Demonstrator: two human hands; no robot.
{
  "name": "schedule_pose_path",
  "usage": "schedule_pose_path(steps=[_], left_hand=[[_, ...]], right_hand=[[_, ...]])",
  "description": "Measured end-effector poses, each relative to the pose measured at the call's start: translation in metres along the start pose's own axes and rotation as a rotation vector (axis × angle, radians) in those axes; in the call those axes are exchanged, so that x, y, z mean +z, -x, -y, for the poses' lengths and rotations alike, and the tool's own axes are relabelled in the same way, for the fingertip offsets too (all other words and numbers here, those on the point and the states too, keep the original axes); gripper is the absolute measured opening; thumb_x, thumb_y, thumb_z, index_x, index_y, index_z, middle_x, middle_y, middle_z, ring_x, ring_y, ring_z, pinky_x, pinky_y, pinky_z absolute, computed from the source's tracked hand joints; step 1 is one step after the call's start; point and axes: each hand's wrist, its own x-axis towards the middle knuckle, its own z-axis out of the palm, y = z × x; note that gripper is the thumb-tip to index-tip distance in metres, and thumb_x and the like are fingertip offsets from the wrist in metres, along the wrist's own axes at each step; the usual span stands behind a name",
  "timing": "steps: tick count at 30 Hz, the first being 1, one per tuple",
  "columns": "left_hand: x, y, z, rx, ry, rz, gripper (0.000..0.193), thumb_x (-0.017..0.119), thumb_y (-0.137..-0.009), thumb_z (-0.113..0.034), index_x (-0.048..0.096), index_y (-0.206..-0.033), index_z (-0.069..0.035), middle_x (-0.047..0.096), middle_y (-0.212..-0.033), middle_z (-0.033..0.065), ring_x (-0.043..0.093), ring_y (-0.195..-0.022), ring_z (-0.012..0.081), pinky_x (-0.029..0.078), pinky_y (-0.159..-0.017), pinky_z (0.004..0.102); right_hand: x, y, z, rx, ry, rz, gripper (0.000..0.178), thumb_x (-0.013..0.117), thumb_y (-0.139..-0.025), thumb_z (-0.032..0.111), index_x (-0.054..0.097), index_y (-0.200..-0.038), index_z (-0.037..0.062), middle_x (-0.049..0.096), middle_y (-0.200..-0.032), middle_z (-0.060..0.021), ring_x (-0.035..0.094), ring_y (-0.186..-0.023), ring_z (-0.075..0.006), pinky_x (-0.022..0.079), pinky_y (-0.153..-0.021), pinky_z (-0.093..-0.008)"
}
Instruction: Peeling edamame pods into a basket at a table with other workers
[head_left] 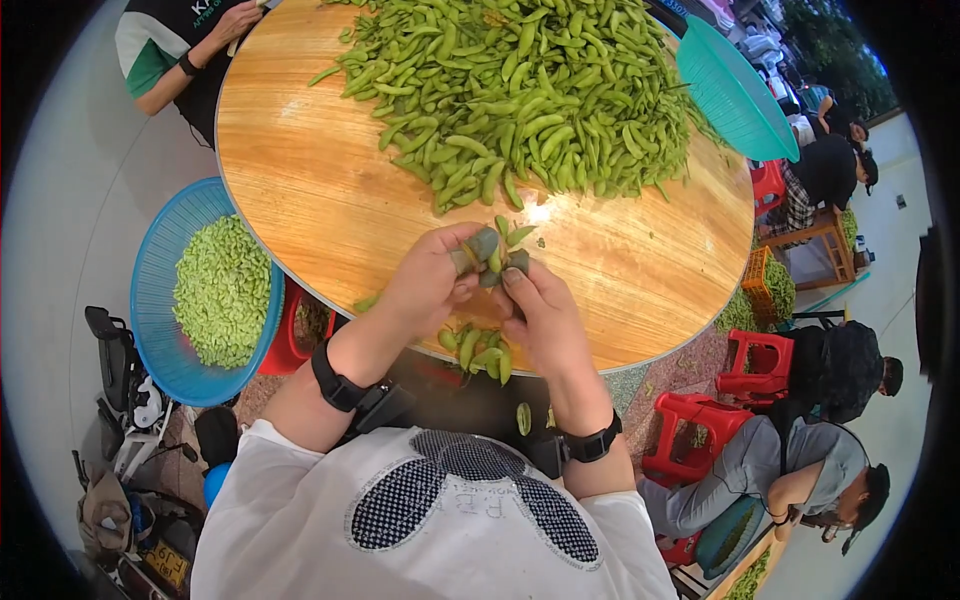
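Observation:
My left hand (425, 280) and my right hand (545, 315) meet over the near part of a round wooden table (320, 200). Both are closed, fingers pinched round a green soybean pod (495, 259) between them. Dark grey-green covers (483, 243) wrap some fingertips. More green pods (515, 236) stick up just beyond the fingers; which hand holds these I cannot tell. Below my hands, a small group of pods (480, 350) lies at the table's near edge. A large heap of soybean pods (530, 100) spreads over the far half of the table.
At my left stands a blue basket (150, 290) of shelled green beans (225, 290), beside a red stool (290, 325). A turquoise basket (735, 95) sits at the table's far right. Red stools (690, 440) and seated people line the right; another person (190, 60) is far left.

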Motion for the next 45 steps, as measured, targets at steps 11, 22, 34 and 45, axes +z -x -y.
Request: schedule_pose_path(steps=[11, 22, 34, 45], left_hand=[[0.003, 0.014, -0.002, 0.051, -0.336, 0.092, 0.023, 0.057, -0.082, 0.002, 0.061, -0.104, -0.001, 0.06, -0.082, 0.001, 0.055, -0.074, 0.0044, 0.043, -0.059, 0.017], [0.029, 0.031, -0.014, 0.332, -1.116, 0.035, 0.058, 0.06, -0.073, 0.003, 0.047, -0.129, -0.007, 0.062, -0.085, 0.0182, 0.061, -0.074, 0.0326, 0.049, -0.065, 0.0361], [-0.01, 0.032, -0.015, 0.777, -1.056, -0.003, 0.023, 0.047, -0.081, 0.007, 0.053, -0.099, -0.006, 0.054, -0.078, 0.0058, 0.051, -0.059, 0.0126, 0.04, -0.05, 0.0236], [0.0, 0.029, -0.01, 0.107, 0.028, -0.222, 0.014, 0.042, -0.092, -0.007, 0.054, -0.099, -0.004, 0.051, -0.076, 0.0003, 0.042, -0.056, 0.0055, 0.03, -0.047, 0.0164]], right_hand=[[0.001, 0.008, -0.008, 0.04, -0.085, -0.092, 0.014, 0.044, -0.094, 0.015, 0.054, -0.098, 0.0057, 0.043, -0.062, 0.0023, 0.031, -0.045, -0.0029, 0.022, -0.039, -0.0172], [0.001, 0.001, -0.012, -0.441, 0.562, -0.234, 0.013, 0.056, -0.088, 0.009, 0.058, -0.095, -0.0018, 0.061, -0.072, -0.0037, 0.052, -0.06, -0.0074, 0.042, -0.054, -0.0233], [0.007, 0.009, 0.003, -0.166, 0.223, 0.083, 0.016, 0.061, -0.085, 0.017, 0.056, -0.079, 0.0033, 0.05, -0.056, -0.0007, 0.047, -0.048, -0.0107, 0.037, -0.045, -0.0238], [-0.009, -0.047, 0.003, -0.383, 1.457, -0.486, 0.031, 0.064, -0.081, 0.025, 0.052, -0.082, -0.0029, 0.061, -0.064, -0.0212, 0.062, -0.062, -0.0365, 0.051, -0.054, -0.0415]])
